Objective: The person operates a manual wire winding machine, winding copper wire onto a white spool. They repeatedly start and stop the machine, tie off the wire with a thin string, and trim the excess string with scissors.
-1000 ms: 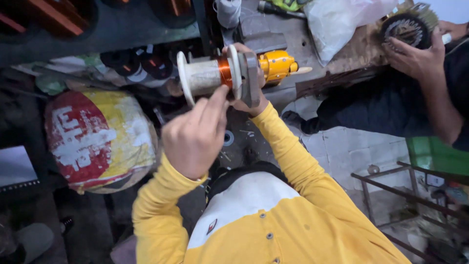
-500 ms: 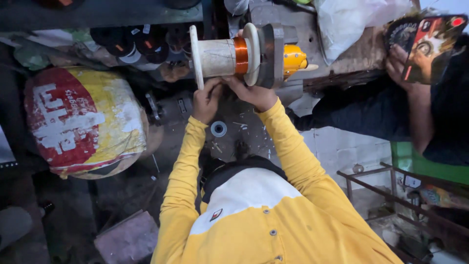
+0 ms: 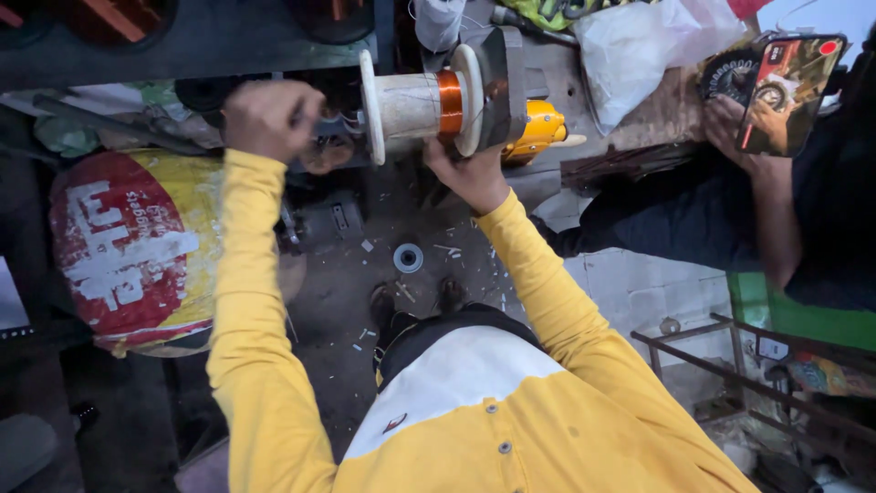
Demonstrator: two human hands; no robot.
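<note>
Head view, looking straight down over yellow sleeves. Right hand [image 3: 470, 173] sits just under the white plastic bobbin with a band of copper wire [image 3: 420, 102], fingers curled up against its lower edge near the copper band; whether they pinch the wire itself cannot be told. The bobbin lies on its side, mounted against a grey block of a winding machine [image 3: 504, 82], directly above the right hand, with a yellow motor housing [image 3: 538, 130] just beyond it to the right. Left hand [image 3: 269, 119] is closed in a loose fist off to the left of the bobbin's flange, at something small and dark; what it grips is hidden. Judgement: good winding here wants the right fingers kept light on the wire, guiding turns snug beside the band, and the left turning evenly. A red-and-yellow printed sack [image 3: 137, 251] lies below the left forearm. Far right, another person's hand [image 3: 730, 128] holds a phone [image 3: 789, 91].
</note>
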